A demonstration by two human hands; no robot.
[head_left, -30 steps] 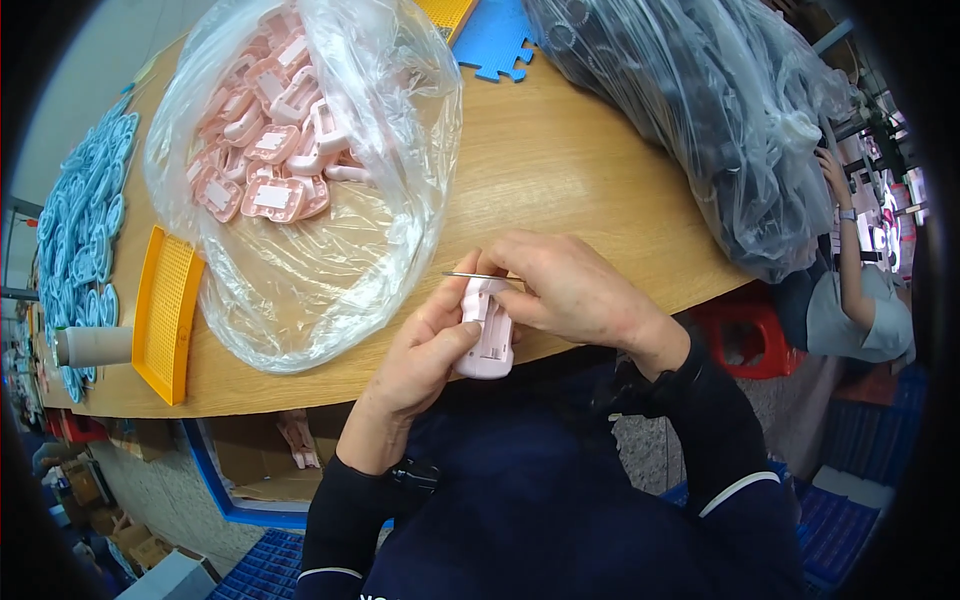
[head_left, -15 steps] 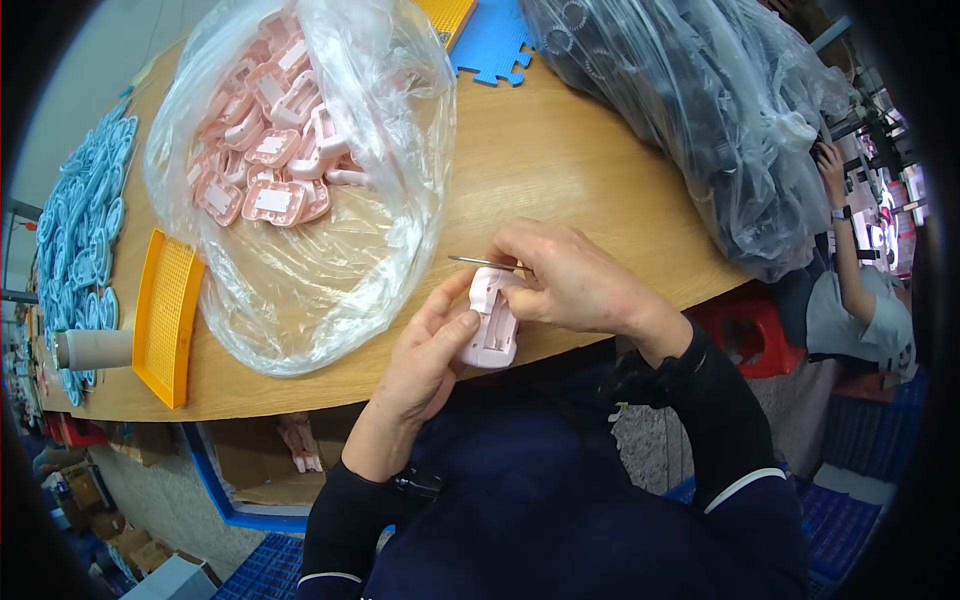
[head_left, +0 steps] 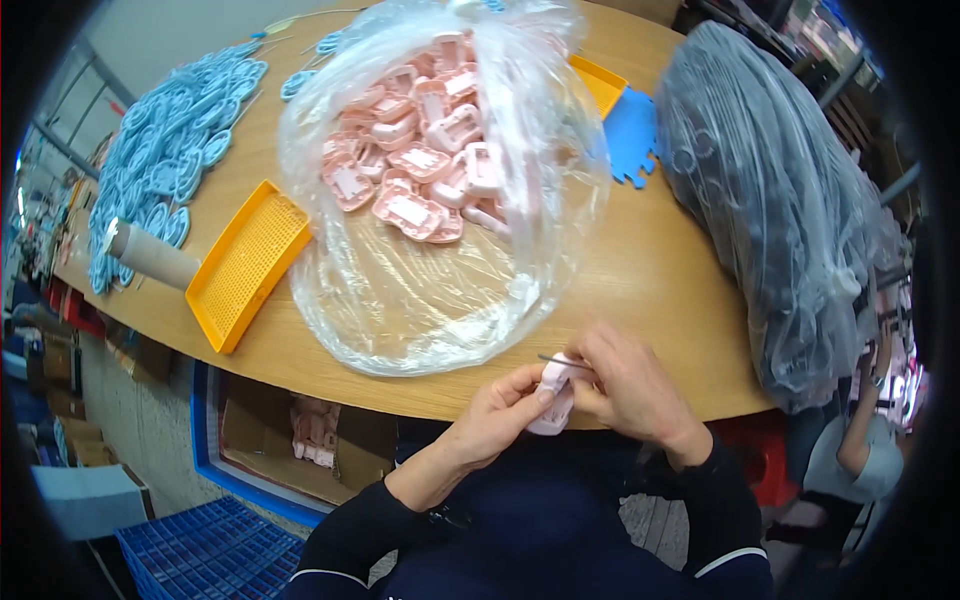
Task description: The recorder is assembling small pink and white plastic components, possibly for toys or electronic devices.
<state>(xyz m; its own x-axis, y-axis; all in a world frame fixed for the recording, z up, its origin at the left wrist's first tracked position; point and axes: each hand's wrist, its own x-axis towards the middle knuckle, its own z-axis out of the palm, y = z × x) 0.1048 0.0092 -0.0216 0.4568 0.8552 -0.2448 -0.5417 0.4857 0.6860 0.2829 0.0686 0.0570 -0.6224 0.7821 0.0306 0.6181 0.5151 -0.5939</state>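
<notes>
Pinched between the thumb and fingers of my left hand (head_left: 497, 417) is a small pale pink plastic casing (head_left: 549, 416) with a hollow in its face. It is held just off the table's front edge. My right hand (head_left: 637, 388) is closed around a slim, pointed metal tool (head_left: 563, 362), whose tip sticks out to the left across the casing's top end. The right fingers meet the casing and hide part of it. Beyond my hands, a clear plastic bag (head_left: 400, 345) lies open on the table with many similar pink casings (head_left: 418, 160) in it.
A yellow tray (head_left: 245, 268) and a grey roll (head_left: 150, 255) sit left, near a heap of light blue parts (head_left: 170, 150). At right stands a large filled bag (head_left: 770, 220), by a blue foam mat (head_left: 631, 140). Below is a box (head_left: 265, 430) holding pink parts. Another person (head_left: 855, 450) is at far right.
The view has swung, so the table and bag appear farther right and more of the lower box shows. Both hands still hold the casing and tool, with the casing more tilted.
</notes>
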